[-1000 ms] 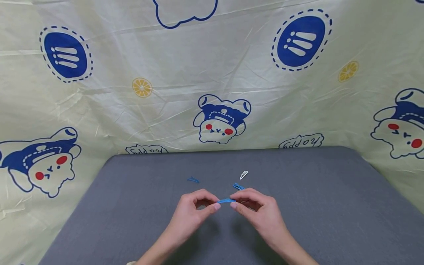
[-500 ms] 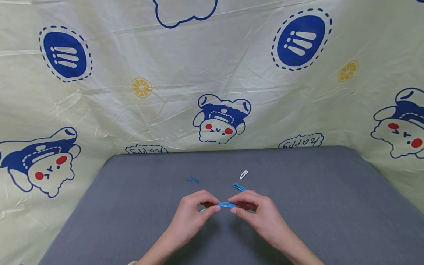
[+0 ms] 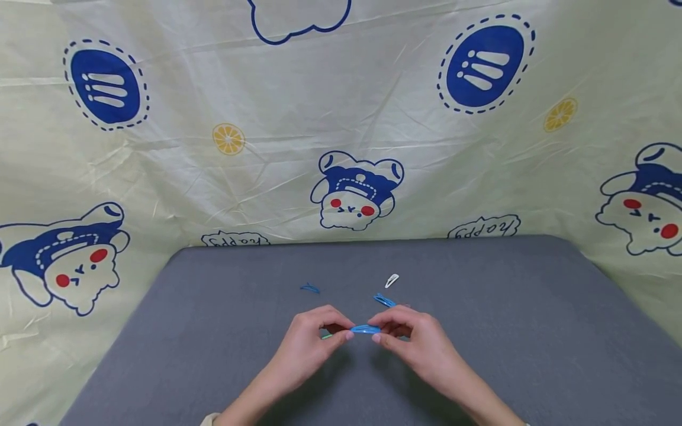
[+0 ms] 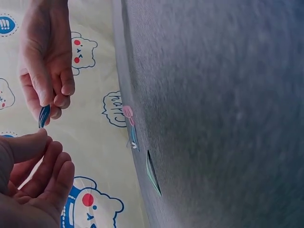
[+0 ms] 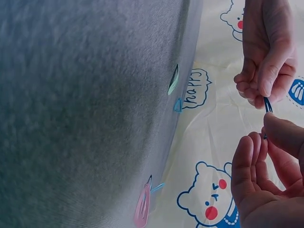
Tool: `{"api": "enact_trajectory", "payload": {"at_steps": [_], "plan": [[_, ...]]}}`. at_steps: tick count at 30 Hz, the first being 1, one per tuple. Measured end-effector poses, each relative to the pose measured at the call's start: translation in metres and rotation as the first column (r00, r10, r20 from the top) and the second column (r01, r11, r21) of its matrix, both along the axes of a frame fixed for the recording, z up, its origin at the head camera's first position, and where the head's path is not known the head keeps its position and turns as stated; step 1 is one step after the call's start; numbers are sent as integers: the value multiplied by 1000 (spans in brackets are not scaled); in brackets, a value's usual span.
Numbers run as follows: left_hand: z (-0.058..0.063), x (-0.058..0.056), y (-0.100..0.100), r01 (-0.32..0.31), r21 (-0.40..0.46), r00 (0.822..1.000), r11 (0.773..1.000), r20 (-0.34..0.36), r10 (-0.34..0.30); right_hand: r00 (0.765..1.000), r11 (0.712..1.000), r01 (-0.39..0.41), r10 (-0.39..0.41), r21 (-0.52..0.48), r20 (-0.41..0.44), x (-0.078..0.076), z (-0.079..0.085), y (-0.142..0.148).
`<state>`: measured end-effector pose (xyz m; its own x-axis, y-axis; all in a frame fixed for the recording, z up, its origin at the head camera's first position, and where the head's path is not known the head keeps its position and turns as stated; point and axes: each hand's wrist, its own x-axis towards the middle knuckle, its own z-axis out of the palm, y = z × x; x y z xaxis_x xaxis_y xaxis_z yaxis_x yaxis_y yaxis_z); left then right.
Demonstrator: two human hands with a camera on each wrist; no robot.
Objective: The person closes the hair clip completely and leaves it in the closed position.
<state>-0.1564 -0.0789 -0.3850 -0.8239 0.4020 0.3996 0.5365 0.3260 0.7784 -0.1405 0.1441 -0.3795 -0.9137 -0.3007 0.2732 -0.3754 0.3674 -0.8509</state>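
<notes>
A blue snap hair clip [image 3: 364, 329] is stretched sideways between my two hands, held above the grey table. My left hand [image 3: 306, 346] pinches its left end between thumb and fingertip. At the other end, the thumb and index finger of my right hand [image 3: 415, 340] pinch it too. The wrist views show the clip [image 4: 44, 116] with the fingertips covering both its ends. Just beyond the right hand lies another blue hair clip [image 3: 384, 300]. A green hair clip [image 4: 153, 173] on the table is mostly hidden behind the left hand in the head view.
Farther back on the grey table [image 3: 213, 331] lie a white hair clip [image 3: 392, 281] and a dark blue one [image 3: 310, 288]. A pink hair clip [image 5: 142, 204] shows in the right wrist view. Behind the table's far edge hangs a cream printed sheet [image 3: 277, 195].
Both hands have come slightly lower with the clip, which now shows more of its face. A bit of the green clip has come into sight at the left hand.
</notes>
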Motion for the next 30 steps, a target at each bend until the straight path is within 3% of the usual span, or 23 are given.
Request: {"api": "enact_trajectory", "payload": {"at_steps": [9,18,30], "plan": [[-5,-20,3,30,-81,998,996,65,-25,1000,995,23,-24,98,14,-14,-6,5],[-13,-41,7,129,-114,981,985,163,-109,996,988,-58,46,147,83,-31,-11,13],[-25,-54,9,184,-208,966,961,217,-137,985,967,-143,118,210,125,-44,-21,15]]}}
